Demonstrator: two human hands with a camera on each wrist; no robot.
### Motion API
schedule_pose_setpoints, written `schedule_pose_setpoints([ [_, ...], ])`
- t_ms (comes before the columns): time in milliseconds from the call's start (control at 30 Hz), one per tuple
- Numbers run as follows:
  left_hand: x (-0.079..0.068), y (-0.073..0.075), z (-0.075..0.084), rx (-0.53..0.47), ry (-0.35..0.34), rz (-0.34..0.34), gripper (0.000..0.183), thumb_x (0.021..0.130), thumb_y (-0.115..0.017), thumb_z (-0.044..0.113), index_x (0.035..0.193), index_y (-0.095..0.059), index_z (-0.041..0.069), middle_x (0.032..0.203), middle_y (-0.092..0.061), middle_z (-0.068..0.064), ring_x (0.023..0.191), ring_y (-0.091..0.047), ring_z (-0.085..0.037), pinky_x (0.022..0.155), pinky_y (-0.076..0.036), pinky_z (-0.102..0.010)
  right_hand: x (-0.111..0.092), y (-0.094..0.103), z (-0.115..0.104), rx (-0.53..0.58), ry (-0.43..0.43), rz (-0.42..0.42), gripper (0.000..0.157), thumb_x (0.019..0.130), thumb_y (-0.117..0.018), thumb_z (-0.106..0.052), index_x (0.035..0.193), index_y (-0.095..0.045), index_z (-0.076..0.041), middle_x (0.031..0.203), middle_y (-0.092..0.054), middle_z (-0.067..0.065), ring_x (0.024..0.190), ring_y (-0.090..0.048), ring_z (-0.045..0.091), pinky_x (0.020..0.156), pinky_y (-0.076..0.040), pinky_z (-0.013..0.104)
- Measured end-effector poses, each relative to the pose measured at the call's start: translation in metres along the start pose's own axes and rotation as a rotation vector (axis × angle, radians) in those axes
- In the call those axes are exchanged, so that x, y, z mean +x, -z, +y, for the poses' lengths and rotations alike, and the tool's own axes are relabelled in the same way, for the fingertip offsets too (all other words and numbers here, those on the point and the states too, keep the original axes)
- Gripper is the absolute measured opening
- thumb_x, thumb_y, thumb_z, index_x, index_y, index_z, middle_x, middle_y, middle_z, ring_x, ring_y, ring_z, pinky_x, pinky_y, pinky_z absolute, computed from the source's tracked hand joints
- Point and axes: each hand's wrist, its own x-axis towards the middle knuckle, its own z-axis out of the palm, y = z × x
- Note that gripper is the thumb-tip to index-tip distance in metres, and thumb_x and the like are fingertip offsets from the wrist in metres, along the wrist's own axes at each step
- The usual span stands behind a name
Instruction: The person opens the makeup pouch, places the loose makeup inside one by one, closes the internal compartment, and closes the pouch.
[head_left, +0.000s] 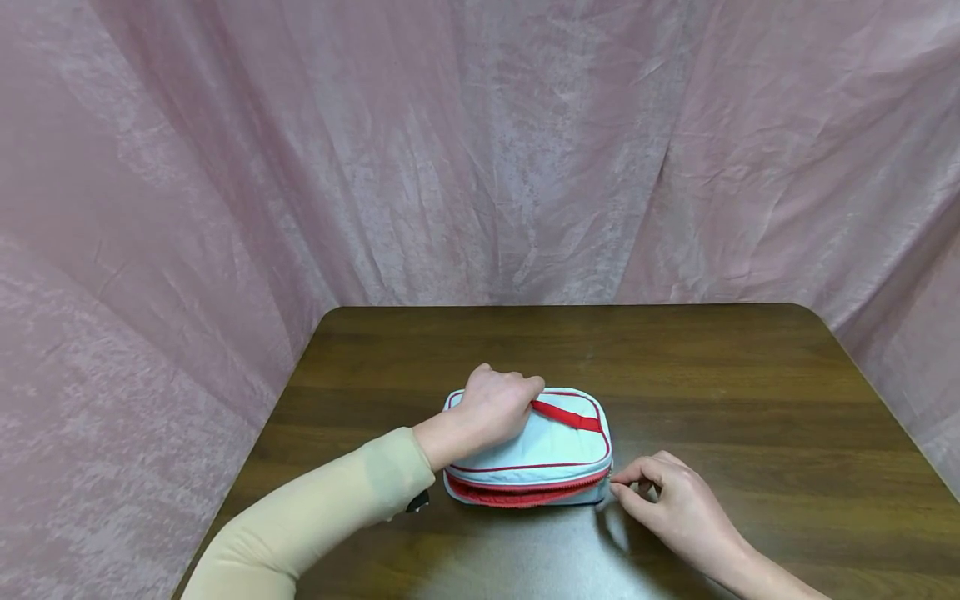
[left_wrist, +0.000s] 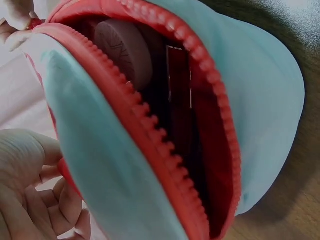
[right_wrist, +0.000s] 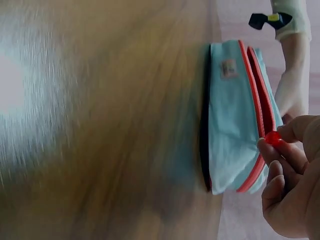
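A pale blue pouch [head_left: 551, 446] with red piping sits on the table, its red front zipper [head_left: 525, 492] partly undone. My left hand [head_left: 495, 408] grips the red carry strap [head_left: 566, 414] on its lid. At the pouch's right end, my right hand [head_left: 671, 496] pinches a red zipper pull [right_wrist: 272, 138] between thumb and fingers. Through the gap, the left wrist view shows a round, flat case [left_wrist: 125, 52] with an embossed lid and a slim rectangular item [left_wrist: 179, 82] with shiny edges. The rest of the inside is dark.
The brown wooden table [head_left: 750, 392] extends around the pouch on all sides. Pink velvety curtains [head_left: 480, 150] hang behind it and along both sides. A small black device [right_wrist: 270, 20] is worn on the left wrist.
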Motion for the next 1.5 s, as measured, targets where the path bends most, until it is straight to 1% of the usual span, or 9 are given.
schedule_pose_setpoints([
  [467, 0.003, -0.001, 0.000, -0.071, 0.029, 0.054, 0.010, 0.094, -0.064, 0.013, 0.086, -0.061, 0.018, 0.068, -0.065, 0.001, 0.064, -0.065, -0.018, 0.048, -0.044, -0.037, -0.007, -0.033, -0.015, 0.095, 0.180, 0.105, 0.029, 0.070, -0.093, -0.006, 0.087, -0.082, -0.026, 0.082, -0.065, -0.024, 0.072, -0.056, 0.000, 0.061, -0.044, 0.016],
  [567, 0.003, -0.001, -0.001, -0.075, 0.031, 0.059, 0.010, 0.093, -0.065, 0.013, 0.086, -0.061, 0.018, 0.070, -0.066, 0.001, 0.065, -0.066, -0.019, 0.047, -0.044, -0.037, -0.007, -0.042, -0.021, 0.102, 0.178, 0.099, 0.026, 0.070, -0.092, -0.008, 0.087, -0.083, -0.025, 0.084, -0.069, -0.024, 0.072, -0.058, -0.006, 0.060, -0.045, 0.015],
  [733, 0.004, -0.002, -0.002, -0.074, 0.024, 0.078, 0.012, 0.093, -0.066, 0.013, 0.085, -0.059, 0.018, 0.068, -0.065, 0.001, 0.065, -0.066, -0.019, 0.045, -0.043, -0.037, -0.006, -0.058, -0.031, 0.168, 0.147, 0.037, 0.021, 0.076, -0.089, -0.010, 0.089, -0.082, -0.026, 0.086, -0.074, -0.016, 0.058, -0.053, -0.014, 0.054, -0.044, 0.009],
  [800, 0.004, -0.002, -0.003, -0.078, 0.020, 0.084, 0.013, 0.093, -0.066, 0.013, 0.085, -0.059, 0.018, 0.067, -0.064, 0.001, 0.064, -0.065, -0.019, 0.045, -0.042, -0.036, -0.004, -0.065, -0.034, 0.179, 0.163, 0.017, 0.019, 0.079, -0.088, -0.011, 0.091, -0.082, -0.025, 0.087, -0.075, -0.014, 0.060, -0.056, -0.012, 0.057, -0.045, 0.009],
  [933, 0.004, -0.001, -0.004, -0.084, 0.016, 0.072, 0.012, 0.094, -0.067, 0.013, 0.085, -0.060, 0.019, 0.068, -0.064, 0.003, 0.064, -0.064, -0.017, 0.047, -0.042, -0.036, -0.001, -0.071, -0.035, 0.148, 0.216, 0.007, 0.013, 0.082, -0.087, -0.014, 0.091, -0.083, -0.021, 0.088, -0.076, -0.013, 0.078, -0.067, -0.003, 0.068, -0.050, 0.012],
  [1100, 0.002, 0.001, -0.008, -0.104, 0.015, 0.020, 0.008, 0.096, -0.067, 0.018, 0.091, -0.066, 0.024, 0.079, -0.068, 0.009, 0.073, -0.065, -0.010, 0.062, -0.042, -0.035, 0.000, -0.064, -0.031, 0.097, 0.245, 0.021, 0.014, 0.080, -0.088, -0.015, 0.092, -0.084, -0.021, 0.087, -0.076, -0.017, 0.081, -0.068, -0.005, 0.069, -0.050, 0.012],
  [1267, 0.002, 0.004, -0.013, -0.142, 0.022, -0.001, 0.003, 0.096, -0.072, 0.024, 0.096, -0.070, 0.026, 0.087, -0.070, 0.010, 0.081, -0.067, -0.008, 0.071, -0.043, -0.037, 0.007, -0.042, -0.025, 0.034, 0.273, 0.054, 0.022, 0.075, -0.090, -0.013, 0.091, -0.083, -0.027, 0.085, -0.072, -0.024, 0.067, -0.055, -0.011, 0.059, -0.044, 0.010],
  [1333, 0.002, 0.005, -0.014, -0.159, 0.023, 0.005, 0.004, 0.095, -0.073, 0.024, 0.098, -0.072, 0.027, 0.089, -0.071, 0.009, 0.082, -0.067, -0.008, 0.073, -0.043, -0.038, 0.013, -0.029, -0.022, 0.010, 0.251, 0.065, 0.022, 0.076, -0.089, -0.012, 0.091, -0.083, -0.027, 0.082, -0.069, -0.025, 0.063, -0.049, -0.010, 0.055, -0.040, 0.009],
  [1500, 0.003, 0.005, -0.016, -0.183, 0.017, 0.028, 0.007, 0.096, -0.073, 0.023, 0.102, -0.074, 0.026, 0.092, -0.072, 0.008, 0.084, -0.068, -0.009, 0.074, -0.044, -0.039, 0.038, 0.003, -0.006, -0.032, 0.104, 0.098, 0.018, 0.082, -0.086, -0.010, 0.092, -0.082, -0.025, 0.082, -0.066, -0.024, 0.062, -0.051, -0.003, 0.054, -0.040, 0.012],
])
